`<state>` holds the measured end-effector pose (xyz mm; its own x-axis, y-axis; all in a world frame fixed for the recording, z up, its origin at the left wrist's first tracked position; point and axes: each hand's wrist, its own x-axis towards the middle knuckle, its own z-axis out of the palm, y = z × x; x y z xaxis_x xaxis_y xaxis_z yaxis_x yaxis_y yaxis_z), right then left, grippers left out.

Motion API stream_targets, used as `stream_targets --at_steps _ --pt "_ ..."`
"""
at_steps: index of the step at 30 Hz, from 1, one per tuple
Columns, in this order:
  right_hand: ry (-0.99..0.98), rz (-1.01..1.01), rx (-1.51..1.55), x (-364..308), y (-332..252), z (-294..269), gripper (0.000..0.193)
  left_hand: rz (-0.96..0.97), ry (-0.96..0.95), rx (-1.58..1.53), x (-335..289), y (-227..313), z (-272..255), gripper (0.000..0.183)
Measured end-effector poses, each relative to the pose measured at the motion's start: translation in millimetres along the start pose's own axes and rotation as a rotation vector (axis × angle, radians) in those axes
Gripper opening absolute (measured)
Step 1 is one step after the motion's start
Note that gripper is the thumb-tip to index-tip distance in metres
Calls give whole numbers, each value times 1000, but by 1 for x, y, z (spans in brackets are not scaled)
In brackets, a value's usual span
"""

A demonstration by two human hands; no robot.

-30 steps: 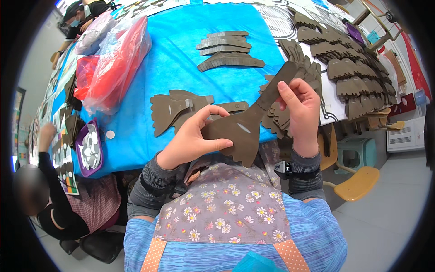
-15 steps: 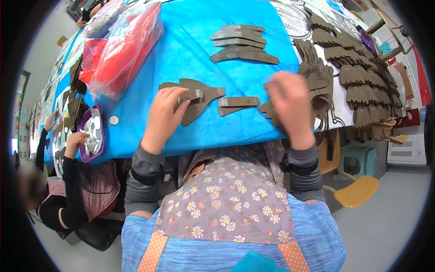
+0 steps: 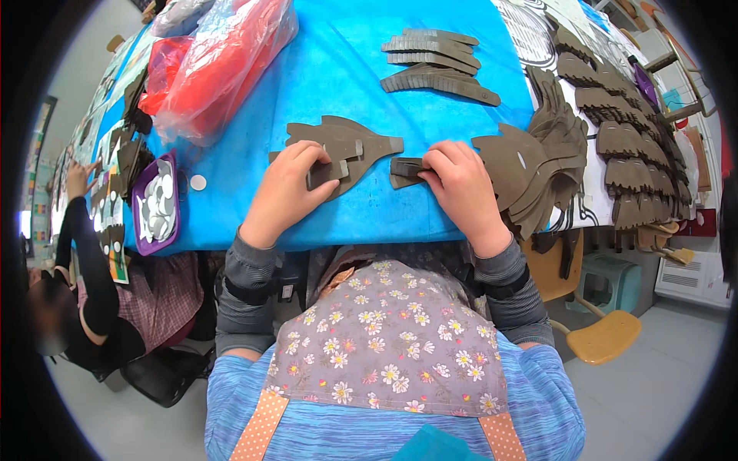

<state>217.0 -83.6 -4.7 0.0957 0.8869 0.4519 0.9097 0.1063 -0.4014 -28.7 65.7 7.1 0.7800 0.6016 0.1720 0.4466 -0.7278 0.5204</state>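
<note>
A grey-brown, fan-shaped flat piece (image 3: 369,148) with a scalloped wide edge lies before me, light grey patches on its face. Over its near part is my left hand (image 3: 288,183), fingers closed on a small dark strip (image 3: 334,170) with a pale end. My right hand (image 3: 460,180) pinches another dark strip (image 3: 407,163) by its right end. Under that one, a further strip (image 3: 401,181) shows in part on the blue cloth. Just right of my right hand, more fan-shaped pieces (image 3: 511,165) lie in an overlapping pile.
Stacked dark strips (image 3: 438,73) lie farther back on the blue cover (image 3: 338,69). Rows of scalloped pieces (image 3: 626,142) cover the right side. At left are a red-and-clear plastic bag (image 3: 231,77), a purple basket (image 3: 138,207) of white pieces, and a co-worker's arm (image 3: 88,253).
My right hand has come left and down from the fan-shaped pile to the strips and now pinches one. My left hand stays over the fan-shaped piece. The co-worker's hand has left the basket.
</note>
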Motion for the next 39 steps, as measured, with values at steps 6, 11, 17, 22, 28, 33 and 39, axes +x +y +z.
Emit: stream_targets --at_steps 6,11,17,22,28,33,39 --pt "96 -53 27 1 3 1 17 83 25 -27 -16 11 1 35" --pt "47 -97 21 -1 3 3 14 219 11 -69 -25 37 15 37" --pt "-141 -77 157 -6 4 -10 13 286 3 -72 -27 36 40 33" --pt "-158 46 399 -17 -7 -20 17 340 31 -72 -31 28 49 25" --pt "-160 -104 353 -10 -5 -13 18 326 36 -76 -31 30 49 23" --pt "-221 -13 383 -3 -8 -17 19 314 114 -96 -28 36 46 22" --pt "-140 -55 337 -8 -28 -29 18 -281 -200 -671 28 77 25 26"
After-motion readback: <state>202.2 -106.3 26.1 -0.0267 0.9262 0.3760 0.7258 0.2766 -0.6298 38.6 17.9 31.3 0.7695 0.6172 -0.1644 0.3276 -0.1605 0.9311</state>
